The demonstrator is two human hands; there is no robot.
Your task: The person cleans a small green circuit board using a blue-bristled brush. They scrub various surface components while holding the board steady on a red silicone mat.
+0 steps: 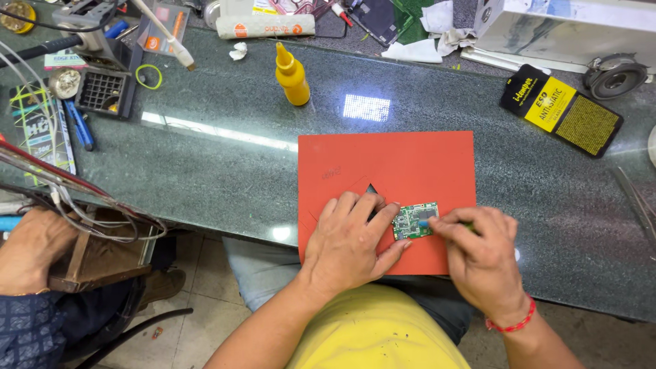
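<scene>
A small green circuit board [414, 220] lies on an orange-red mat [386, 171] near the front edge of the dark stone bench. My left hand [348, 240] rests flat on the mat, its fingertips pressing the board's left edge. My right hand [482, 256] pinches a thin green-handled tool [427, 223] whose blue tip touches the board's right side. A red thread band circles my right wrist.
A yellow squeeze bottle [292, 75] stands behind the mat. A black and yellow flat pack [562, 109] lies at the right. Tools, cables and a soldering stand [102, 89] crowd the left. Another person's hand [31, 246] rests at the far left.
</scene>
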